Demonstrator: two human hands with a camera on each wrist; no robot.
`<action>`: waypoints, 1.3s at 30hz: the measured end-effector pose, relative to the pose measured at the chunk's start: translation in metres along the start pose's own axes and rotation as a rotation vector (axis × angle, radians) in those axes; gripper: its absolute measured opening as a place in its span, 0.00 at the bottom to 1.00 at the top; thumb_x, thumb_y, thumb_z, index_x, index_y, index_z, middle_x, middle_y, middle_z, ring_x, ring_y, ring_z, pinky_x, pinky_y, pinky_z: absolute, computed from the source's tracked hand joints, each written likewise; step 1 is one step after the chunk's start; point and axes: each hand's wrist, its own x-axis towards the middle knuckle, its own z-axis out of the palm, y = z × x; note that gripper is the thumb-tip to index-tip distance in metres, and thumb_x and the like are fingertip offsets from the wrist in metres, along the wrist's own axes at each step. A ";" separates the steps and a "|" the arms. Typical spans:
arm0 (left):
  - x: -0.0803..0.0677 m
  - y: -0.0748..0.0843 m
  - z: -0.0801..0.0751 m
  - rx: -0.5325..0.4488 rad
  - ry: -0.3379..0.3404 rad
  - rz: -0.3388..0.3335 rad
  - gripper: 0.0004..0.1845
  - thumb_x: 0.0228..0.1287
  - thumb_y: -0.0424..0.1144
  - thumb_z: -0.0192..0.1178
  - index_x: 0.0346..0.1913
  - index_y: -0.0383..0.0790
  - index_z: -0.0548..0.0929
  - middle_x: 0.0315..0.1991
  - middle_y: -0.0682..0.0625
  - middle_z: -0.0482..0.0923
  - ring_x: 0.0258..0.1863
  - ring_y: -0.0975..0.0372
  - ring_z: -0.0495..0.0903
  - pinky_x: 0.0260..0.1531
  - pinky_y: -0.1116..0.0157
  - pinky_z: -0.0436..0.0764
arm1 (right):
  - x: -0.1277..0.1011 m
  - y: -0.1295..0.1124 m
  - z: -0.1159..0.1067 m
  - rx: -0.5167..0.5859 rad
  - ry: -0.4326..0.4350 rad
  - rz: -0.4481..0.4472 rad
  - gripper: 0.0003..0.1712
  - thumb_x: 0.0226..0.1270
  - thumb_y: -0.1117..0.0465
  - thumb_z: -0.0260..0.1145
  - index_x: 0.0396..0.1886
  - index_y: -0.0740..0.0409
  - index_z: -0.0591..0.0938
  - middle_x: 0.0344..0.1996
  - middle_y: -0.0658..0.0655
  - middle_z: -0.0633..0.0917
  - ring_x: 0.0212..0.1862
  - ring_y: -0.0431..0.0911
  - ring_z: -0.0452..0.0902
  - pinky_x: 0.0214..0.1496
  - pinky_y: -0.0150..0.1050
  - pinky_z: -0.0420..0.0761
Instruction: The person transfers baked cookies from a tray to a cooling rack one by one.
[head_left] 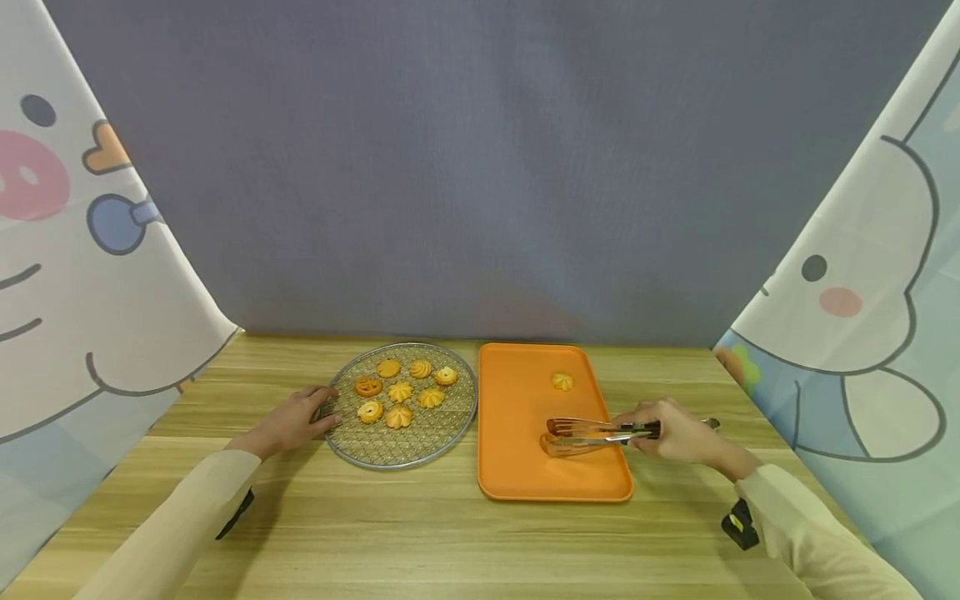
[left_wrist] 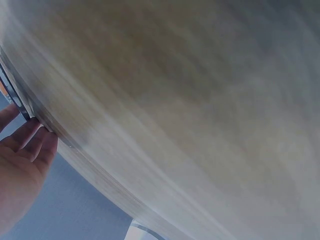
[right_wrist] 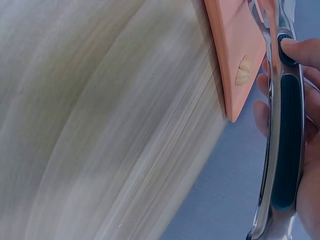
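My left hand (head_left: 300,417) holds the left rim of a round mesh rack (head_left: 442,442), thumb and fingers at its edge. In the left wrist view, that hand's fingertips (left_wrist: 47,135) touch the rim. Several cookies lie on the rack, among them a pretzel-shaped one (head_left: 367,386) and a flower-shaped one (head_left: 398,417). My right hand (head_left: 671,433) grips metal tongs (head_left: 633,432) by their dark handles, the thumb pressing one arm. The tong tips sit low over the orange tray (head_left: 517,475), around a small yellowish piece, mostly hidden. One cookie (head_left: 562,381) lies farther back on the tray.
The rack and tray stand side by side on a wooden table (head_left: 360,533), a narrow gap between them. A grey cloth wall (head_left: 480,167) rises behind the table. Printed cartoon panels (head_left: 862,333) flank it on both sides.
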 end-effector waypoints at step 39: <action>-0.001 0.002 -0.002 -0.001 0.003 -0.003 0.24 0.61 0.44 0.58 0.54 0.29 0.72 0.52 0.30 0.71 0.51 0.35 0.70 0.50 0.42 0.71 | 0.004 -0.001 0.002 0.020 0.008 0.110 0.17 0.50 0.72 0.68 0.43 0.67 0.82 0.26 0.53 0.82 0.17 0.29 0.57 0.15 0.24 0.64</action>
